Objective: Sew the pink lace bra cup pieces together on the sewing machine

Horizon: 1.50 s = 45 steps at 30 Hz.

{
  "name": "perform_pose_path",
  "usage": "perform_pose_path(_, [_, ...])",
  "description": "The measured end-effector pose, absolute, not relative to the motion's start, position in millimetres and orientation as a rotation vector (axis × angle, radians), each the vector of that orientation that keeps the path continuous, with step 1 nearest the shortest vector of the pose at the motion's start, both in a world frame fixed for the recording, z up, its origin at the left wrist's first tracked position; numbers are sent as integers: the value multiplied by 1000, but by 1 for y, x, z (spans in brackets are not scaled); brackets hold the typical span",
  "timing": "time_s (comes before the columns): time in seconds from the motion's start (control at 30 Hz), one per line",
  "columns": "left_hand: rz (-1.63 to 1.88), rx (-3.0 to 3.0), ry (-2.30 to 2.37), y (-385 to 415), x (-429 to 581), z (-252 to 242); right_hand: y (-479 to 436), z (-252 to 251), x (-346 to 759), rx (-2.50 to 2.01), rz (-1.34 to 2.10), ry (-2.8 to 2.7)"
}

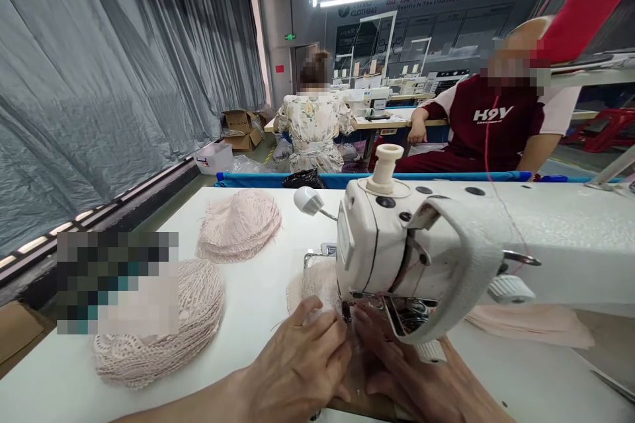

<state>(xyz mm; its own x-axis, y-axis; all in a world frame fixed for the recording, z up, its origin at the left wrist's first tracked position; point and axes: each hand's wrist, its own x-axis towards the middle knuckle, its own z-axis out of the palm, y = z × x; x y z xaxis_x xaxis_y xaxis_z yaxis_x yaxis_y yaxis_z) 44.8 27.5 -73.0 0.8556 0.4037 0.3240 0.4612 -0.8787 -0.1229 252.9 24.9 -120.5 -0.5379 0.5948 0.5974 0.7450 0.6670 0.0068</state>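
Observation:
A pale pink lace piece (317, 284) lies on the bed of the white sewing machine (367, 231), its right part hidden under the machine head. My left hand (307, 353) bears on its near edge, fingers bent and gripping the lace close to the presser foot. Just right of the needle area is my right hand (397, 357), partly covered by the machine's curved white guard. Its fingers are closed at the lace's edge by the foot, the fingertips in shadow. Pink thread (510, 218) runs down to the machine.
Two stacks of lace pieces, a rear stack (241, 225) and a front stack (198, 317), lie on the white table (253, 317) to the left. Folded pink fabric (530, 324) rests at right, near metal scissors (612, 386). Two people sit beyond the blue bar (258, 180).

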Motion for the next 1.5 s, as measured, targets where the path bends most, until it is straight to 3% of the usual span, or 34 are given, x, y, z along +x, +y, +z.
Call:
perform_pose_path(0.23, [-473,-2780,-638,27,48,-79,26,-132,255,-951,-242,-2266])
perform_pose_path(0.8, [-869,-2548,-550,23,57,-100,22,-98,266,-888,-207,-2335])
perform_pose_path(1.5, [-907,-2429,-568,22,61,-107,15,-77,276,-977,-129,-2388])
